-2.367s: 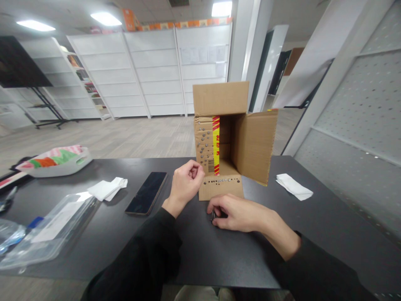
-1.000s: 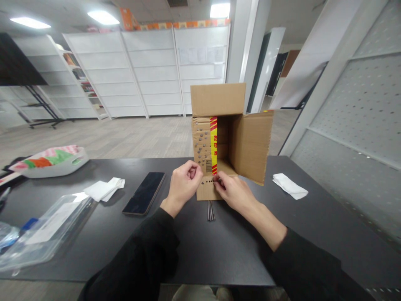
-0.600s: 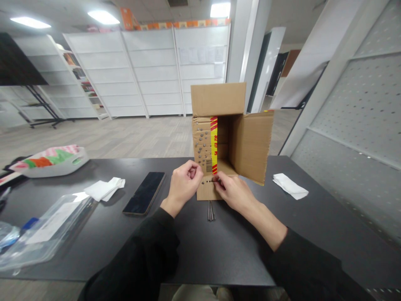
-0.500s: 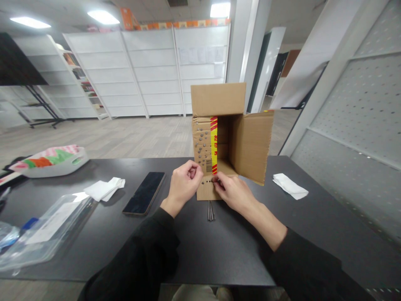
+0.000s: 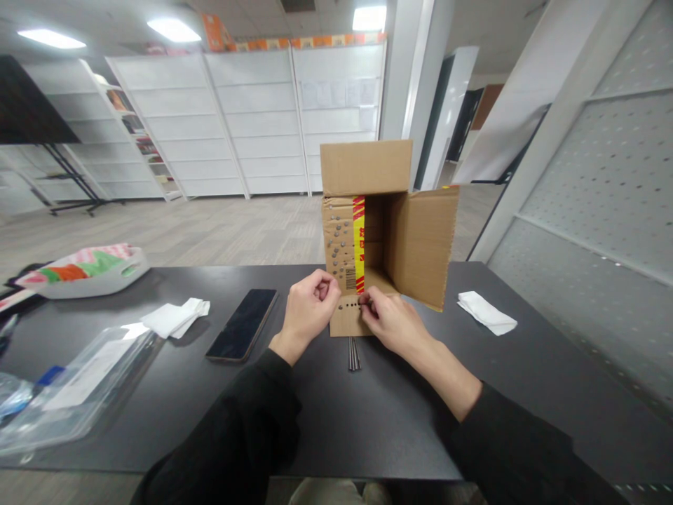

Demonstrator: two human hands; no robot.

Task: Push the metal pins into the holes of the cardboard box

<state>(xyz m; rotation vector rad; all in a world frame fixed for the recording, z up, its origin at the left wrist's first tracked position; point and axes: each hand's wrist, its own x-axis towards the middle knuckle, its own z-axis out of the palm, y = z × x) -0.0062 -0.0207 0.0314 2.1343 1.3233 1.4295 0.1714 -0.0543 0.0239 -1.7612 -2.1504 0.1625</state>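
A cardboard box (image 5: 420,238) lies on its side on the black table (image 5: 368,428), its opening towards me and its flaps spread. The left flap and the bottom flap (image 5: 344,324) carry rows of small holes, several with metal nail heads in them. My right hand (image 5: 392,326) pinches a nail against the row of holes on the bottom flap. My left hand (image 5: 308,312) is a closed fist touching that flap's left corner; nothing shows inside it. A few loose nails (image 5: 353,353) lie on the table just in front of the flap, between my wrists.
A dark phone (image 5: 242,324) lies left of my left hand, with a folded tissue (image 5: 173,315) beyond it. A clear plastic box (image 5: 78,386) sits at the near left, a white tray (image 5: 84,270) with coloured cloth at the far left, another tissue (image 5: 486,312) at the right.
My right hand left the loose nails on the table and rose to the bottom flap's row of holes, where it has stayed for the last second. My left fist has not moved.
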